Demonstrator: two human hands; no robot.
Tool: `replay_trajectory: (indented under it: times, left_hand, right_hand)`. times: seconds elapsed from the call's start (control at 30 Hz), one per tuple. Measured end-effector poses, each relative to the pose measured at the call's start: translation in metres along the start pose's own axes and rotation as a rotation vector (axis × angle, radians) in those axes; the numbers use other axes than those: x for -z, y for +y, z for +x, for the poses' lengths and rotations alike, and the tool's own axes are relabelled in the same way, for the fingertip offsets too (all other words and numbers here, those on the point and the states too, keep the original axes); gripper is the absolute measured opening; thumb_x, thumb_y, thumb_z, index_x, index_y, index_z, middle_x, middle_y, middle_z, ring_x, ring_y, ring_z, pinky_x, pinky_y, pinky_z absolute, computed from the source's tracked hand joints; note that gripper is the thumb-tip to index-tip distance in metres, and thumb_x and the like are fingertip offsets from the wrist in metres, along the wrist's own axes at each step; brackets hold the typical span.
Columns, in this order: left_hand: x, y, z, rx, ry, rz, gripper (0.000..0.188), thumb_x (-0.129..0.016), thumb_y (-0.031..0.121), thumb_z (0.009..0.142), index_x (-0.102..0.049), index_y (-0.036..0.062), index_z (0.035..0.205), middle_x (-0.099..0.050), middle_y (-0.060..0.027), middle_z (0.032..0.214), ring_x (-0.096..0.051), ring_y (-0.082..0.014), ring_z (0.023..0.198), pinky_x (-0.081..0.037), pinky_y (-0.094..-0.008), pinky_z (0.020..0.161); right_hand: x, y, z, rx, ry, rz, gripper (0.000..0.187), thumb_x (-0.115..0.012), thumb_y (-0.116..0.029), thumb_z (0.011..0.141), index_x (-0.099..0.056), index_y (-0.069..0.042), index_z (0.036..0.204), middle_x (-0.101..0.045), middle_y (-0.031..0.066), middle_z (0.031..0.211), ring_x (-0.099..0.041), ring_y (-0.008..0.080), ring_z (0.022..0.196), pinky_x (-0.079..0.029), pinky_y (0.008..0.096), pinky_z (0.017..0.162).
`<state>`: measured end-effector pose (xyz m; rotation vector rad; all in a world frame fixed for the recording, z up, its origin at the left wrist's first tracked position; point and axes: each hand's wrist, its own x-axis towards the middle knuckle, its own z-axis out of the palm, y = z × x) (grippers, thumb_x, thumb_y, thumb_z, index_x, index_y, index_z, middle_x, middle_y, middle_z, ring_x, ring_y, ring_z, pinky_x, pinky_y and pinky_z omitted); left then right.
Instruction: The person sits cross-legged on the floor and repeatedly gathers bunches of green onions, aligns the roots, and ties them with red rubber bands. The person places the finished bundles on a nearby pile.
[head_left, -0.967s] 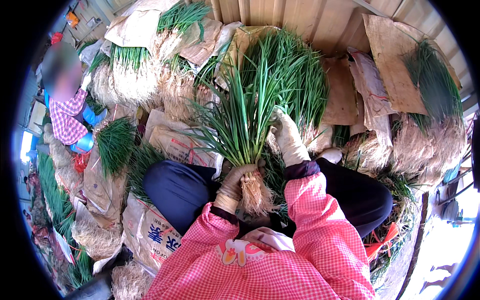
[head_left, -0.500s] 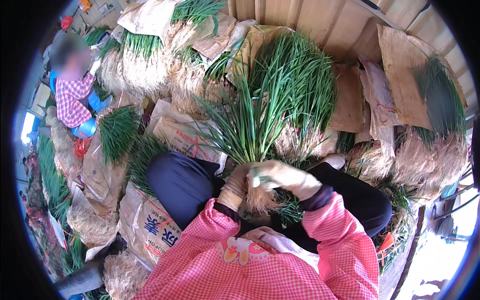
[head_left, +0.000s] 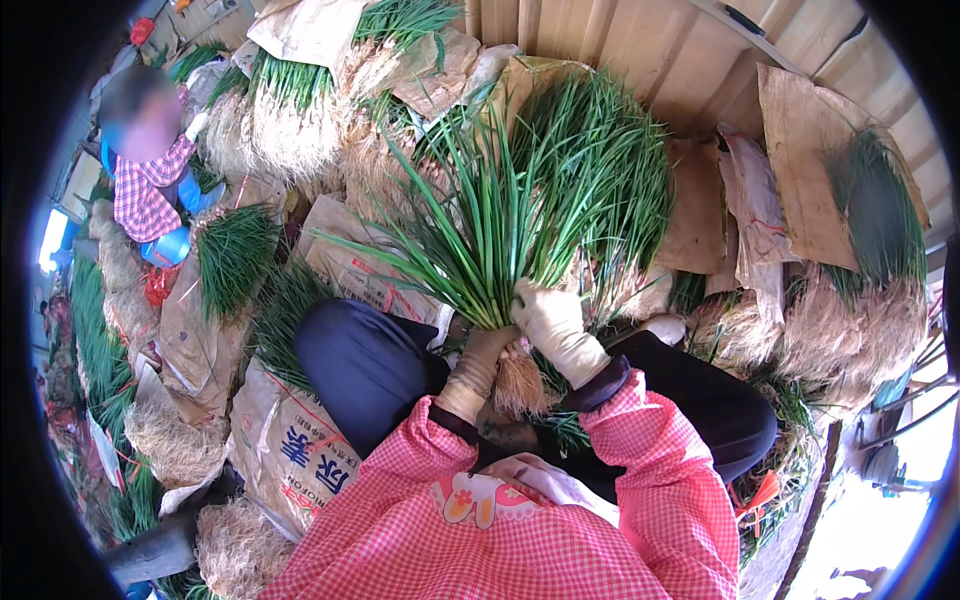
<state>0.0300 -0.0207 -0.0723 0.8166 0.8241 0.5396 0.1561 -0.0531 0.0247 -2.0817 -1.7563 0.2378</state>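
My left hand [head_left: 484, 360], in a tan work glove, is wrapped round the lower stems of a bunch of scallions [head_left: 484, 270]. Long green leaves fan upward and to the left from it, while pale brown roots [head_left: 522, 385] hang below my grip. On the right side of the bunch, just above the root end, my right hand [head_left: 550, 318] in a pale glove has its fingers curled against the stems. Its fingertips are partly hidden among the leaves. The bunch stands between my bent knees.
A big stack of scallions [head_left: 600, 170] stands behind my hands. Brown paper sheets [head_left: 806, 180] cover more bundles at the right. A printed sack [head_left: 295, 440] lies by my left knee [head_left: 360, 345]. Far left, a person [head_left: 150, 190] in a checked shirt sits among bundles. A corrugated wall closes the back.
My right hand has moved up from the roots to the stems on the right side. The leaves have spread further to the left. My left hand has kept its hold.
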Motion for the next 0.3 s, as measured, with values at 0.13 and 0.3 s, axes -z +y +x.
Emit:
replay_trajectory:
  times: [0.13, 0.3]
  left_hand:
    - [-0.012, 0.035, -0.022, 0.098, -0.073, -0.144, 0.019, -0.066, 0.010, 0.070, -0.062, 0.0002, 0.085, -0.061, -0.0044, 0.067, -0.056, -0.0110, 0.051, -0.038, -0.0190, 0.041]
    - [-0.008, 0.119, -0.068, 0.088, -0.283, -0.404, 0.033, -0.066, 0.016, 0.074, -0.058, 0.0013, 0.103, -0.063, -0.0065, 0.089, -0.061, -0.0156, 0.076, -0.052, -0.0260, 0.068]
  right_hand:
    - [0.036, 0.002, 0.003, -0.174, 0.340, 0.976, 0.015, -0.052, -0.015, 0.084, -0.057, -0.003, 0.091, -0.060, 0.0095, 0.072, -0.058, 0.0228, 0.060, -0.048, 0.0366, 0.057]
    - [0.052, 0.099, 0.023, -0.219, 0.275, 1.388, 0.021, -0.051, -0.020, 0.090, -0.058, -0.005, 0.103, -0.063, 0.0088, 0.095, -0.059, 0.0161, 0.077, -0.049, 0.0291, 0.069]
